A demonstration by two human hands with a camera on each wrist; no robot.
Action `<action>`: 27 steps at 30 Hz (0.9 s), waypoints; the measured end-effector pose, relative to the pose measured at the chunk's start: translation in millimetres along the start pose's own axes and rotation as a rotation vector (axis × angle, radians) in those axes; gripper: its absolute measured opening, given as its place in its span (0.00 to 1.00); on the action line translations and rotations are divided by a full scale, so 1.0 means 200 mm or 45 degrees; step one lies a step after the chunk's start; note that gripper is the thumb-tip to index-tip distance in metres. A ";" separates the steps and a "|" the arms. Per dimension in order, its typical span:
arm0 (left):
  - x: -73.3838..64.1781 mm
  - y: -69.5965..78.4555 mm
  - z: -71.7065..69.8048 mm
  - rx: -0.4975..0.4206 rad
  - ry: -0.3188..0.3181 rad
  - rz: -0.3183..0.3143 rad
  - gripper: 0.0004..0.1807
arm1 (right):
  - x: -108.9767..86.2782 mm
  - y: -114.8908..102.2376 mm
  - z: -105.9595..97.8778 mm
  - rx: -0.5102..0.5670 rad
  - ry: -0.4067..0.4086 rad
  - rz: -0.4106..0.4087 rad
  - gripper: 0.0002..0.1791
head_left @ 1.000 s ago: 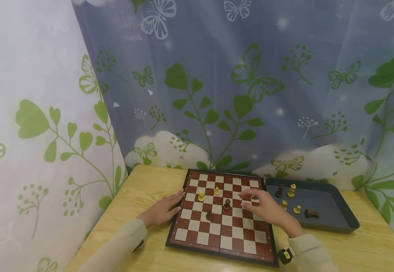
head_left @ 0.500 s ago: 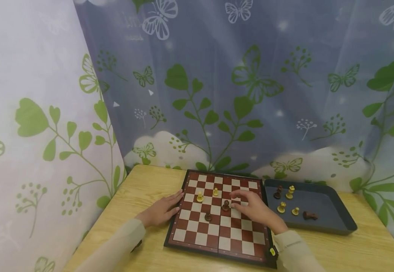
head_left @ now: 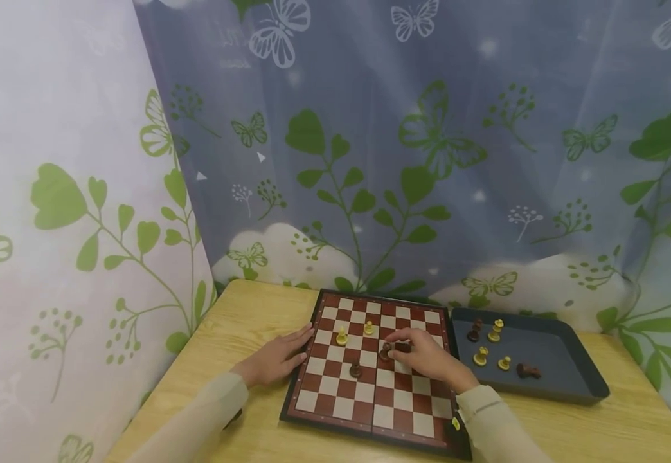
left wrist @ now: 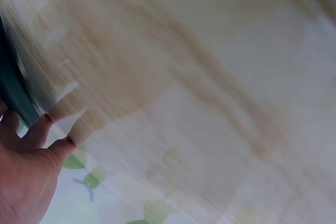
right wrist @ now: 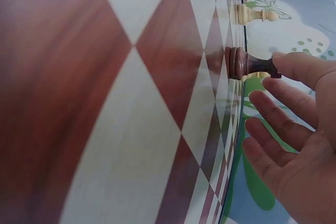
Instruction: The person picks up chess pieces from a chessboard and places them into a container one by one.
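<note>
In the head view a red and cream chessboard (head_left: 335, 386) lies on the wooden table. My right hand (head_left: 425, 357) reaches over its middle and pinches a dark brown rook (head_left: 384, 352) by the top between thumb and forefinger. Seen from the right wrist, the rook (right wrist: 244, 64) has its base at the board surface, and the other fingers are spread apart. My left hand (head_left: 274, 359) rests with extended fingers against the board's left edge. Another dark chess piece (head_left: 355, 369) and two yellow ones, a taller piece (head_left: 342, 336) and a pawn (head_left: 369, 328), stand nearby.
Right of the board is a dark grey tray (head_left: 572, 373). In it are several yellow and dark chess pieces, including a dark piece (head_left: 528, 370) lying on its side. A patterned cloth (head_left: 335, 193) hangs behind the table (head_left: 254, 302).
My right hand has moved left across the board to the dark rook and taken its top between thumb and forefinger. The left hand has stayed at the board's edge.
</note>
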State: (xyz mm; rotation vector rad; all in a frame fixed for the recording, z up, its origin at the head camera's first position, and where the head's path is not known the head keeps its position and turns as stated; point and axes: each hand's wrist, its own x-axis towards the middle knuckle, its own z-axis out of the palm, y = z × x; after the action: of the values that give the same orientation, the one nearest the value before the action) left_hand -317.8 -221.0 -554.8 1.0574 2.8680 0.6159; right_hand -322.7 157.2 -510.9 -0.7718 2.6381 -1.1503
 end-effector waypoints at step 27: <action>0.00 -0.03 0.00 -0.006 -0.019 0.023 0.33 | 0.06 -0.02 0.02 -0.043 0.040 -0.052 0.09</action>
State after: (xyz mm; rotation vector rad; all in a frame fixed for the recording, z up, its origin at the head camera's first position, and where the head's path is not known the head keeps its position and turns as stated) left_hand -321.6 -225.8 -556.5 1.0833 2.8464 0.6126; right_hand -330.0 145.3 -510.0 -0.8241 2.6860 -1.1393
